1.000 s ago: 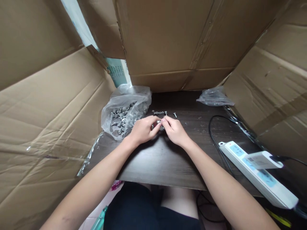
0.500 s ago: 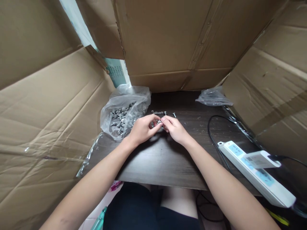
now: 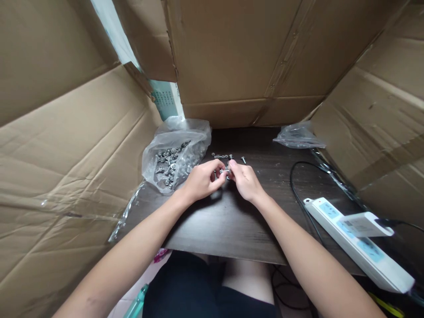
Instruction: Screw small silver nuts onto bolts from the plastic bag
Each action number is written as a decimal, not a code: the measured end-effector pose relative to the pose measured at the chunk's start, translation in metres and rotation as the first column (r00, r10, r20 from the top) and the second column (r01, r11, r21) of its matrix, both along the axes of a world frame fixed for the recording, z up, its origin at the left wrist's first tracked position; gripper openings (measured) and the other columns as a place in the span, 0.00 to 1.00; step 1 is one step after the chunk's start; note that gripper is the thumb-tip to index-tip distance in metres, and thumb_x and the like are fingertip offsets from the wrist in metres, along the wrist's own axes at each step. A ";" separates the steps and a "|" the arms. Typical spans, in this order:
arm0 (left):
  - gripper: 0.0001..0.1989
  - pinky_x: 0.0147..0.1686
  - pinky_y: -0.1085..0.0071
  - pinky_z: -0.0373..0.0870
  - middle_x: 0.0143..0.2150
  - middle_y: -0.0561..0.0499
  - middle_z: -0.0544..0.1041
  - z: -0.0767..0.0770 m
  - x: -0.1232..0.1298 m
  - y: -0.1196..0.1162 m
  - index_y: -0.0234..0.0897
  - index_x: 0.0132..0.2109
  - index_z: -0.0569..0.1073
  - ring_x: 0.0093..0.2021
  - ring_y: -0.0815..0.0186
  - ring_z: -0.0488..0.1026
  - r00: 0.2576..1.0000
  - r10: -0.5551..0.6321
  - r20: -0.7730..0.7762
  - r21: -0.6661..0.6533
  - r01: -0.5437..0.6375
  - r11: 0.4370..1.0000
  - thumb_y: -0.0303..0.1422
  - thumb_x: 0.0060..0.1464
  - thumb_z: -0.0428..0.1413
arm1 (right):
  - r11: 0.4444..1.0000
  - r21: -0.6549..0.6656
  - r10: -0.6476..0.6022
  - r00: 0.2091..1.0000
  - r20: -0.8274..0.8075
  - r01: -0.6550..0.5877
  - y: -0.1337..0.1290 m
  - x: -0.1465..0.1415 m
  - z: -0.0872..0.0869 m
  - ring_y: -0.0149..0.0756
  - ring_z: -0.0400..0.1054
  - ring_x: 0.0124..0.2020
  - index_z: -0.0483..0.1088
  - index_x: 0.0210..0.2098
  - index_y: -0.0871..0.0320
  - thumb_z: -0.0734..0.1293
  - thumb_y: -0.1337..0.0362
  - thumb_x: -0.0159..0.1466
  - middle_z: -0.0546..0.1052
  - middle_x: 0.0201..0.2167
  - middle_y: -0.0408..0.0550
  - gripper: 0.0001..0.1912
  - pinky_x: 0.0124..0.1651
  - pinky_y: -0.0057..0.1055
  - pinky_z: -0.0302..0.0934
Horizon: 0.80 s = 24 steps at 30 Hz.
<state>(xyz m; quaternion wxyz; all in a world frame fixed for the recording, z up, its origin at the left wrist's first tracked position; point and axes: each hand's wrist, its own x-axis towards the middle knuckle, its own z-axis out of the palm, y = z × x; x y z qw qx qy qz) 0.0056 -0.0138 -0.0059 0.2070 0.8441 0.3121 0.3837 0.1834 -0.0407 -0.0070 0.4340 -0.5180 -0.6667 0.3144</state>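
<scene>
My left hand (image 3: 205, 179) pinches one end of a small silvery screw (image 3: 225, 171) between thumb and fingers. At the screw's other end, my right hand (image 3: 244, 179) is closed with its thumb on top; its fingertips are partly hidden. Just beyond both hands, several small metal screws and rings (image 3: 220, 156) lie on the dark table (image 3: 215, 221). A single screw (image 3: 243, 160) rests slightly apart to the right. Left of my left hand, a clear plastic bag (image 3: 195, 132) sits open with many metal fasteners (image 3: 170, 163) inside.
Cardboard walls (image 3: 232, 53) surround the table at the back and sides. A flat plastic bag (image 3: 298, 135) lies at the back right. On the right are a white power strip (image 3: 357, 247) with a white adapter (image 3: 366, 224) and a black cable (image 3: 293, 176).
The view has shifted slightly. My two hands' fingertips have drawn a little apart, and more of the screw shows between them.
</scene>
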 end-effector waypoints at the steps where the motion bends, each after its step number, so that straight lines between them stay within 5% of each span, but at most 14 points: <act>1: 0.03 0.30 0.74 0.66 0.31 0.54 0.76 0.000 0.000 0.000 0.37 0.40 0.71 0.26 0.72 0.70 1.000 0.005 -0.003 -0.001 -0.005 1.000 0.32 0.62 0.55 | 0.999 0.033 0.003 1.000 -0.005 -0.003 -0.001 0.000 0.001 0.32 0.57 0.26 0.61 0.23 0.56 0.52 0.40 0.73 0.64 0.21 0.42 0.32 0.32 0.31 0.51; 11: 0.04 0.30 0.74 0.66 0.31 0.54 0.75 -0.003 0.000 0.004 0.37 0.41 0.71 0.26 0.71 0.70 0.997 0.072 -0.003 -0.015 -0.072 0.997 0.33 0.62 0.56 | 1.000 -0.014 -0.003 1.000 0.027 0.004 -0.003 0.001 0.002 0.34 0.63 0.24 0.67 0.22 0.57 0.51 0.42 0.73 0.69 0.19 0.44 0.34 0.33 0.32 0.55; 14: 0.04 0.30 0.74 0.65 0.31 0.54 0.75 -0.004 0.000 0.005 0.37 0.41 0.71 0.26 0.71 0.70 0.998 0.069 0.001 -0.019 -0.069 0.997 0.33 0.62 0.56 | 0.993 0.072 -0.094 0.994 0.063 0.089 0.001 0.004 0.004 0.34 0.63 0.23 0.68 0.21 0.57 0.54 0.43 0.73 0.68 0.18 0.44 0.33 0.32 0.32 0.53; 19: 0.05 0.32 0.73 0.65 0.31 0.53 0.75 -0.008 0.001 0.007 0.36 0.42 0.71 0.28 0.70 0.71 0.995 0.096 0.027 -0.031 -0.095 0.995 0.33 0.64 0.56 | 0.897 0.299 -0.313 0.945 -0.092 0.327 -0.021 0.011 0.053 0.33 0.57 0.22 0.63 0.20 0.55 0.57 0.48 0.74 0.64 0.18 0.43 0.29 0.28 0.32 0.50; 20: 0.05 0.32 0.73 0.65 0.32 0.53 0.75 -0.009 0.001 0.007 0.36 0.42 0.71 0.28 0.70 0.71 0.995 0.096 0.023 -0.038 -0.095 0.995 0.33 0.64 0.56 | 0.909 0.299 -0.281 0.957 -0.074 0.290 -0.036 0.009 0.066 0.33 0.57 0.22 0.63 0.21 0.55 0.58 0.50 0.74 0.64 0.19 0.42 0.27 0.28 0.32 0.50; 22: 0.05 0.32 0.72 0.66 0.32 0.53 0.76 -0.010 0.001 0.008 0.36 0.43 0.71 0.28 0.69 0.71 0.996 0.088 0.022 -0.048 -0.087 0.995 0.34 0.64 0.56 | 0.979 0.206 -0.030 0.995 0.093 0.010 -0.079 -0.003 0.085 0.34 0.59 0.23 0.65 0.24 0.54 0.63 0.54 0.72 0.67 0.21 0.42 0.21 0.26 0.32 0.51; 24: 0.06 0.33 0.72 0.66 0.33 0.52 0.77 -0.011 0.002 0.008 0.36 0.43 0.72 0.28 0.69 0.71 0.996 0.084 0.018 -0.050 -0.083 0.995 0.34 0.64 0.56 | 0.914 0.053 0.374 0.886 0.274 -0.403 -0.128 -0.028 0.080 0.35 0.63 0.25 0.70 0.27 0.53 0.64 0.59 0.71 0.72 0.24 0.43 0.15 0.29 0.32 0.57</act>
